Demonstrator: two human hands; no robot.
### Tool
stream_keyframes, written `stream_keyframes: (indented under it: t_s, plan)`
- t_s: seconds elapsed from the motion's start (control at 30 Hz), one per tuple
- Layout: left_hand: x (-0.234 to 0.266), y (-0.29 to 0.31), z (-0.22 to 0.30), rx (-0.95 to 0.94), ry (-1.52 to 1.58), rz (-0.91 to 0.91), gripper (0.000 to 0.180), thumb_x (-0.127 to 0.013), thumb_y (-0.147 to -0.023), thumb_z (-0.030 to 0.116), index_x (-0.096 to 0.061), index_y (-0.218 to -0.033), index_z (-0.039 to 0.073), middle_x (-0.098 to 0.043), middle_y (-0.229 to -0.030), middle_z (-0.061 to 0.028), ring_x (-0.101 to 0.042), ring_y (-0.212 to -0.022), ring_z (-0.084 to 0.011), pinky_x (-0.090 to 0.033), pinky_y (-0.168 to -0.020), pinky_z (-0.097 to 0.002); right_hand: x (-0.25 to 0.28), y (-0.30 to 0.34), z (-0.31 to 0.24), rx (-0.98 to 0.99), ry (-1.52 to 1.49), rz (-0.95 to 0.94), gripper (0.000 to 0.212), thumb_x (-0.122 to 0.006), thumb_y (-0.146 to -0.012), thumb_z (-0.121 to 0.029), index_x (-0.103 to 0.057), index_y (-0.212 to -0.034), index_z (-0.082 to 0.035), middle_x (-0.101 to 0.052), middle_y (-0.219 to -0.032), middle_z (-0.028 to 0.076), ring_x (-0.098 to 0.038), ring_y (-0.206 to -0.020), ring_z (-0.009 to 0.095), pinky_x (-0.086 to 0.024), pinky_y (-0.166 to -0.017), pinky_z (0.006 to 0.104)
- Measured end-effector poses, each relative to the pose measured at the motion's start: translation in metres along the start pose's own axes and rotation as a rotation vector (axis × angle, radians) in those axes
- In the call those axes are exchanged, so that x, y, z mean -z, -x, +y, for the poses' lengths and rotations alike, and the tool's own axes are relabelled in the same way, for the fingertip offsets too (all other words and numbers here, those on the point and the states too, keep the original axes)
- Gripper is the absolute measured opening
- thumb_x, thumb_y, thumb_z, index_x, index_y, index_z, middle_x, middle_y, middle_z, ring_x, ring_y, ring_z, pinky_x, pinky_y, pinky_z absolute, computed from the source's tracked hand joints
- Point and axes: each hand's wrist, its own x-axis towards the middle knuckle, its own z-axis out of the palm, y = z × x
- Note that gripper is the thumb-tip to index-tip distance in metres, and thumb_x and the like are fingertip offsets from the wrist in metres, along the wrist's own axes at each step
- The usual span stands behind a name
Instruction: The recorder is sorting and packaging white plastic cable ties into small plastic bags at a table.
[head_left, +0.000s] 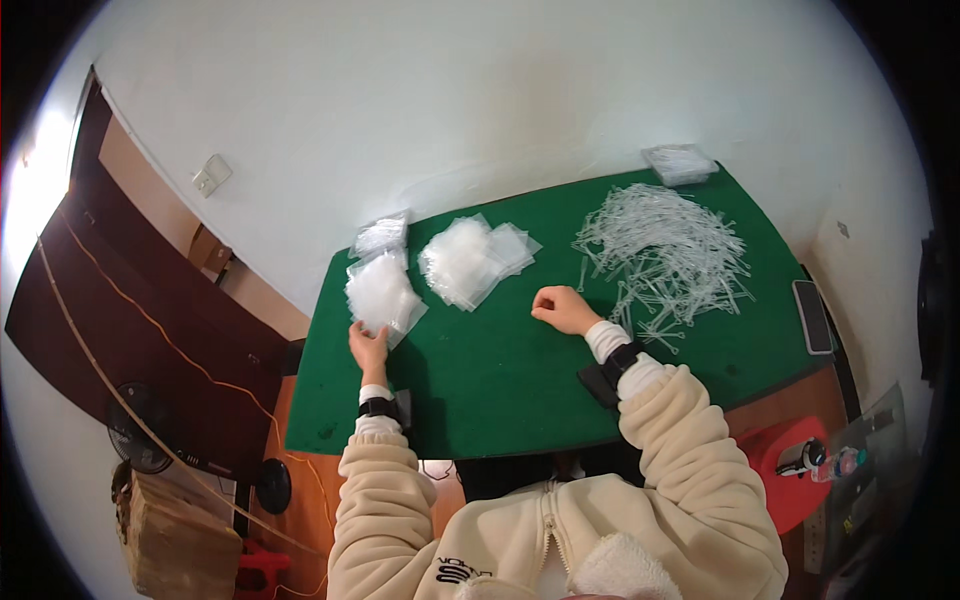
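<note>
My left hand point(368, 349) rests at the near edge of a heap of clear plastic bags point(380, 290) on the left of the green table. Its thumb and fingers are apart, with the fingertips touching the lowest bags. Over the middle of the table is my right hand point(567, 310), its fingers curled together. Whatever it may hold is hidden or too small to make out. A second heap of clear bags point(466, 262) lies between the hands, farther back. To the right of my right hand spreads a big loose pile of thin, clear plastic sticks point(665, 250) with small looped ends.
Packed clear bundles sit at the table's point(500, 400) back left point(382, 234) and back right point(680, 164). A phone point(812, 317) lies at the right edge. Beyond it stands a red stool point(785, 475) with bottles. A cardboard box point(180, 535) and a black fan point(140, 428) are at left.
</note>
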Motion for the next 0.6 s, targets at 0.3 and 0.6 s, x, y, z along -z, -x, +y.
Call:
stream_keyframes:
  t_s: [0.3,0.6]
  plan:
    - [0.014,0.043,0.000,-0.350,-0.185,-0.080,0.060,-0.075,-0.064,0.025,-0.049,-0.113,0.003,-0.054,-0.103,-0.0169,-0.051,-0.097,-0.0342,-0.039,-0.088,-0.0410,-0.002,0.001,-0.006,0.010,0.132,-0.026,0.017,-0.062,-0.070,-0.023,-0.062,-0.077,-0.007,-0.063,-0.075,0.010,-0.060,-0.071,0.027,-0.047,-0.065,0.0353]
    - [-0.035,0.042,0.071,-0.184,0.221,-0.669,0.037,-0.064,-0.076,0.017,-0.055,-0.107,-0.002,-0.061,-0.094,-0.0108,-0.060,-0.075,-0.0203,-0.049,-0.070,-0.0312,-0.010,0.002,-0.017,0.016,0.194,-0.100,0.015,-0.062,-0.070,-0.021,-0.063,-0.077,-0.008,-0.064,-0.075,0.009,-0.060,-0.073,0.026,-0.047,-0.067,0.0359]
